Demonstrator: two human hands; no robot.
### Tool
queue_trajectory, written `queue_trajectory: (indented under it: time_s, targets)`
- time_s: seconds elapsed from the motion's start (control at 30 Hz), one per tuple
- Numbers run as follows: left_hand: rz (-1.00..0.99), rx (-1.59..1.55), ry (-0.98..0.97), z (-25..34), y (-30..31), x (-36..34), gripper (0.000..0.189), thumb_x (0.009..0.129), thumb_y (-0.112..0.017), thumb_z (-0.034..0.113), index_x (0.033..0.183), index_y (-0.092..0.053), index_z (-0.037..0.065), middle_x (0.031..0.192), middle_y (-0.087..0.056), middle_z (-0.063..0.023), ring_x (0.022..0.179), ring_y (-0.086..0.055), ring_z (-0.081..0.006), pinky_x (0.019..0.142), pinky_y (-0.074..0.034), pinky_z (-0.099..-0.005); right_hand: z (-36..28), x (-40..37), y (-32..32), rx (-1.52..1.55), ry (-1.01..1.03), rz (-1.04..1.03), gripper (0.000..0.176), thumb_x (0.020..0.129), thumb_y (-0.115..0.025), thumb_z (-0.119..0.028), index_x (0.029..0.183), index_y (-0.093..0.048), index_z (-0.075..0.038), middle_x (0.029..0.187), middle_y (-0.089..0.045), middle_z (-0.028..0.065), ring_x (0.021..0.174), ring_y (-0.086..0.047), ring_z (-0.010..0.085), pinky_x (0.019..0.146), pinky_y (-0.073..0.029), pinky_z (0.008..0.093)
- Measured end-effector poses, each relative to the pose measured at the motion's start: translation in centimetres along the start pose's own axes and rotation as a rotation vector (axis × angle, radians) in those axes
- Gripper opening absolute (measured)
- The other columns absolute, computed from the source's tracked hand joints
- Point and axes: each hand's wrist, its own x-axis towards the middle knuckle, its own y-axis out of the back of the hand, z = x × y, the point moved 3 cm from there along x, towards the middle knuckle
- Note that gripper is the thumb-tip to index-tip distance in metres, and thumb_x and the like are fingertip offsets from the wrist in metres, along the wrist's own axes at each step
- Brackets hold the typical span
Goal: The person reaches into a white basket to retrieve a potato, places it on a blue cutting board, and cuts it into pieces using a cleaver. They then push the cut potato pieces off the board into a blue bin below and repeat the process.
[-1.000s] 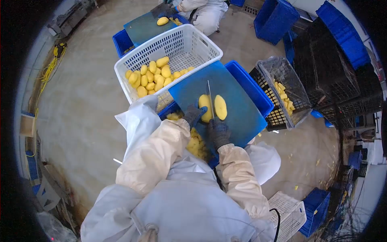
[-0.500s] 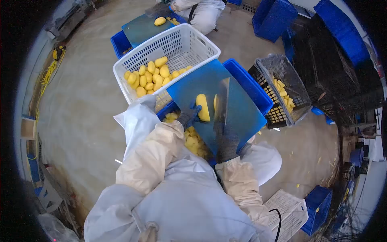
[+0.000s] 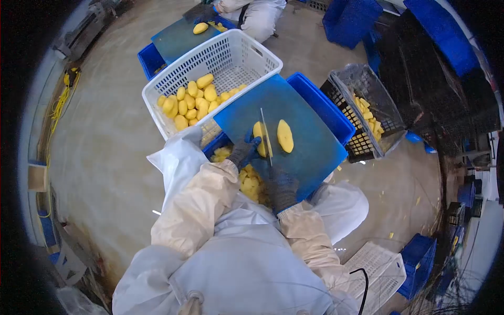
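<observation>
My left hand (image 3: pixel 245 149), in a dark glove with blue fingertips, grips a peeled yellow potato (image 3: pixel 259 137) near the left edge of the blue cutting board (image 3: pixel 310 152). My right hand (image 3: pixel 281 184), also gloved, is closed on a knife (image 3: pixel 266 131) whose blade stands upright along the right side of that potato; its handle is hidden in the fist. A cut potato piece (image 3: pixel 285 136) lies on the board to the right of the blade. Below the board's left edge, yellow pieces (image 3: pixel 252 185) show in a container between my knees.
A white basket (image 3: pixel 239 68) holds many whole potatoes. Right of the board are a blue bin (image 3: pixel 323 107) and a black crate (image 3: pixel 344 113) lined with plastic, with cut pieces. Beyond, a co-worker (image 3: pixel 260 18) sits at another board (image 3: pixel 181 42) with a potato.
The knife has moved left from beyond the cut piece to the held potato, and its blade has turned edge-on. The cut piece now lies fully in view, farther from the held potato.
</observation>
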Motion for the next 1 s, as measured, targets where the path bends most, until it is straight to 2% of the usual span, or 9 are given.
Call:
queue_trajectory:
  time_s: [0.13, 0.2, 0.27, 0.33, 0.47, 0.5, 0.57, 0.67, 1.0]
  targets:
    - [0.068, 0.406, -0.001, -1.1, 0.6, 0.7, 0.042, 0.086, -0.052, 0.005, 0.127, -0.043, 0.007, 0.111, -0.056, -0.0127, 0.095, -0.057, -0.0208, 0.073, -0.052, -0.0315, -1.2, 0.3, 0.2, -0.005, 0.087, 0.042, 0.014, 0.078, -0.053, -0.015, 0.087, -0.06, -0.006, 0.062, -0.059, 0.0146, 0.055, -0.059, 0.032, 0.049, -0.046, 0.0448]
    - [0.132, 0.115, 0.059, -3.7, 1.5, 0.9, 0.041, 0.083, -0.053, 0.002, 0.123, -0.048, 0.005, 0.106, -0.059, -0.0117, 0.09, -0.059, -0.0201, 0.073, -0.05, -0.0298, -1.8, 0.3, 0.1, -0.036, 0.122, 0.152, 0.011, 0.078, -0.053, -0.014, 0.083, -0.06, -0.006, 0.059, -0.058, 0.0141, 0.052, -0.059, 0.031, 0.047, -0.046, 0.0435]
    - [0.167, -0.002, 0.051, -3.2, 1.3, 0.4, 0.04, 0.08, -0.055, 0.0, 0.119, -0.049, 0.004, 0.102, -0.06, -0.0099, 0.084, -0.06, -0.0201, 0.072, -0.051, -0.0304, -2.5, 0.7, -0.2, -0.076, 0.058, -0.151, 0.015, 0.073, -0.056, -0.016, 0.086, -0.058, -0.009, 0.066, -0.063, 0.0121, 0.06, -0.063, 0.0289, 0.05, -0.047, 0.0443]
    - [0.253, -0.193, 0.162, -3.5, 2.1, 0.1, 0.033, 0.079, -0.055, -0.001, 0.112, -0.052, 0.003, 0.096, -0.06, -0.0078, 0.082, -0.06, -0.0198, 0.07, -0.051, -0.0309, -2.6, 0.7, -0.2, -0.041, 0.037, -0.117, 0.013, 0.073, -0.056, -0.015, 0.084, -0.058, -0.008, 0.063, -0.062, 0.0121, 0.058, -0.063, 0.0284, 0.048, -0.047, 0.0437]
    - [0.222, 0.292, 0.188, 1.2, 0.7, -1.8, 0.026, 0.079, -0.057, 0.002, 0.105, -0.053, 0.003, 0.091, -0.059, -0.0074, 0.082, -0.059, -0.02, 0.067, -0.052, -0.0326, -1.9, 0.6, -1.1, 0.044, 0.034, -0.063, 0.012, 0.072, -0.055, -0.014, 0.081, -0.057, -0.007, 0.059, -0.061, 0.0115, 0.054, -0.063, 0.0268, 0.046, -0.048, 0.0409]
    - [0.22, 0.299, 0.192, -0.7, 1.4, -1.0, 0.026, 0.079, -0.057, 0.002, 0.105, -0.053, 0.003, 0.091, -0.059, -0.0074, 0.082, -0.059, -0.02, 0.067, -0.052, -0.0326, -1.7, 0.6, -1.3, 0.051, 0.029, -0.064, 0.012, 0.072, -0.055, -0.014, 0.081, -0.057, -0.007, 0.059, -0.061, 0.0115, 0.054, -0.063, 0.0268, 0.046, -0.048, 0.0409]
    - [0.204, -0.254, 0.238, -5.9, 3.4, 1.1, 0.024, 0.079, -0.057, 0.003, 0.103, -0.054, 0.002, 0.09, -0.059, -0.007, 0.079, -0.06, -0.0192, 0.065, -0.051, -0.0323, -1.7, 0.7, -1.4, 0.028, 0.017, -0.109, 0.011, 0.073, -0.055, -0.014, 0.08, -0.057, -0.006, 0.059, -0.061, 0.0117, 0.053, -0.063, 0.0265, 0.046, -0.048, 0.0401]
    - [0.18, -0.071, 0.167, -4.3, 3.0, 0.4, 0.02, 0.081, -0.056, 0.004, 0.101, -0.056, 0.002, 0.087, -0.06, -0.006, 0.075, -0.06, -0.0184, 0.064, -0.051, -0.0311, -1.7, 0.6, -1.7, 0.053, 0.042, -0.102, 0.011, 0.073, -0.055, -0.014, 0.081, -0.056, -0.007, 0.058, -0.06, 0.0119, 0.051, -0.062, 0.027, 0.044, -0.046, 0.0413]
    - [0.161, 0.153, 0.077, -0.4, -0.3, 0.6, 0.044, 0.085, -0.057, 0.009, 0.125, -0.043, 0.004, 0.105, -0.056, -0.0088, 0.088, -0.056, -0.0151, 0.068, -0.052, -0.029, -0.1, 0.5, 0.6, 0.034, 0.054, -0.029, 0.016, 0.078, -0.054, -0.013, 0.091, -0.058, -0.006, 0.062, -0.06, 0.0128, 0.054, -0.061, 0.0311, 0.048, -0.047, 0.0435]
